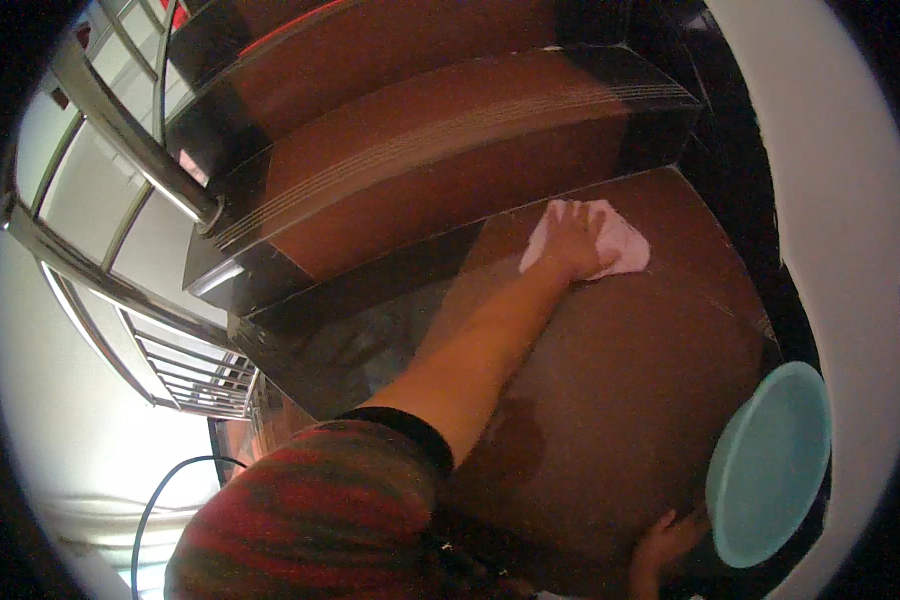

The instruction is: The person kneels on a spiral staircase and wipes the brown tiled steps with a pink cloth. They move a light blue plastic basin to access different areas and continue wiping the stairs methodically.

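My left hand (574, 246) lies on a pale pink cloth (623, 247), fingers spread and pressing it flat against the reddish-brown tiled landing (610, 390). The cloth sits close below the lowest stair riser, its edges showing around my fingers. At the lower right, my right hand (667, 545) is beside a light blue-green plastic basin (770, 465). Its fingers look stretched out and apart, with the tips by the basin's side; whether they touch it I cannot tell. The basin looks tilted in this view, and its contents cannot be made out.
Curved brown steps (450, 130) with dark stone ends rise beyond the landing. A metal railing (130, 145) stands along the left side. On the right, a white wall (830, 200) with a black skirting borders the landing. A thin dark cable (148, 505) curves at the lower left.
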A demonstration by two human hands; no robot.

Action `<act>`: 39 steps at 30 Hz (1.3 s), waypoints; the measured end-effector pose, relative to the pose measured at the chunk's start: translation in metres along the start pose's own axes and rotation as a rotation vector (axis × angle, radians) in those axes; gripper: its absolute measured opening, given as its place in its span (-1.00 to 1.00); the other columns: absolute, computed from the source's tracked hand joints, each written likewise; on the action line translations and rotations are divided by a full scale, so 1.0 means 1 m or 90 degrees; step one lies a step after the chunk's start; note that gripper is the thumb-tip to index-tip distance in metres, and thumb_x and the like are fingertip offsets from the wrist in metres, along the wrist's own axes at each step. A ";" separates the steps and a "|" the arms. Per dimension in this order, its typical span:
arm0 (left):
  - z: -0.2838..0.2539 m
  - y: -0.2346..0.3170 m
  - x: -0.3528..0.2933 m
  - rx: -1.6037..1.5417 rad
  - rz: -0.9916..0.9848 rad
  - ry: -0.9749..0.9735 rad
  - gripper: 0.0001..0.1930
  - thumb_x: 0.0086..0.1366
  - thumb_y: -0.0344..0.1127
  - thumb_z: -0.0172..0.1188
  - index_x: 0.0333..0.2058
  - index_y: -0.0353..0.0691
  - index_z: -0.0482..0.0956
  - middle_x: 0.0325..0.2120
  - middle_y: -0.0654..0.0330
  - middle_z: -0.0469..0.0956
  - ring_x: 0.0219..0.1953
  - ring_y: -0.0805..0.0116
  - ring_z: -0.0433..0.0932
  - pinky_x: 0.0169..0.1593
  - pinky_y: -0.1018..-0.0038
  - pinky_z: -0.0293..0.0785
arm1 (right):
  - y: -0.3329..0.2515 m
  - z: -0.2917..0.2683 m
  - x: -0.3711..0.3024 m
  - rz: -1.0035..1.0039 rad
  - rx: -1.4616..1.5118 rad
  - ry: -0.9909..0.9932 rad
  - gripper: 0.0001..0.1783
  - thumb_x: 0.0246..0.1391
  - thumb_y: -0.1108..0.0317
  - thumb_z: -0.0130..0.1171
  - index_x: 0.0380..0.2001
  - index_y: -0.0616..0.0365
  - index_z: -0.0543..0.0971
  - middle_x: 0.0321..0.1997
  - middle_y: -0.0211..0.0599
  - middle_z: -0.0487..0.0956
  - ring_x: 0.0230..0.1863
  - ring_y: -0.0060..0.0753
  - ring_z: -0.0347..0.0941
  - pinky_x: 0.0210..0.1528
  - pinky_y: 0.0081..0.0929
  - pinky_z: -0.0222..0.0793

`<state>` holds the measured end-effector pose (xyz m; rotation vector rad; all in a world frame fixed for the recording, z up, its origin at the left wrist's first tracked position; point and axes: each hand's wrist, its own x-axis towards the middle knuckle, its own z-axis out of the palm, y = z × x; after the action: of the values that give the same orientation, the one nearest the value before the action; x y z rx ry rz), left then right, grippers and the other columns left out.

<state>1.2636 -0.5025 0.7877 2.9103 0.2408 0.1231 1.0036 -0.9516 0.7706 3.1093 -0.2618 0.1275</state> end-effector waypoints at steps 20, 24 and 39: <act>-0.019 -0.071 -0.149 -0.030 0.117 0.039 -0.18 0.21 0.30 -0.02 0.33 -0.05 0.12 0.35 -0.05 0.01 0.40 -0.14 -0.11 0.34 -0.18 -0.26 | 0.011 -0.015 -0.019 0.071 -0.030 0.028 -0.34 0.30 0.06 -0.14 0.31 0.27 0.14 0.37 0.20 0.11 0.36 0.27 0.03 0.39 0.02 -0.07; -0.033 -0.110 -0.208 -0.042 0.078 -0.004 -0.26 0.25 0.17 0.00 0.32 -0.03 0.12 0.35 -0.04 0.02 0.40 -0.10 -0.10 0.36 -0.14 -0.24 | 0.022 -0.013 -0.031 0.043 -0.118 0.071 -0.38 0.28 -0.04 -0.14 0.25 0.15 0.24 0.25 0.14 0.23 0.20 0.23 0.16 0.20 0.07 0.07; -0.073 -0.317 -0.373 0.152 -0.226 -0.002 -0.60 0.24 -0.13 0.05 -0.03 -0.25 0.49 -0.13 -0.02 0.48 -0.02 0.00 0.44 0.01 0.20 0.41 | 0.056 0.015 -0.039 -0.074 -0.114 0.149 -0.33 0.27 -0.12 -0.14 0.22 0.18 0.32 0.13 0.25 0.37 0.05 0.29 0.36 -0.01 0.18 0.35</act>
<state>0.8408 -0.2459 0.7639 3.0397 0.8161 0.0333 0.9569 -1.0007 0.7527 2.8873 -0.0810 0.4361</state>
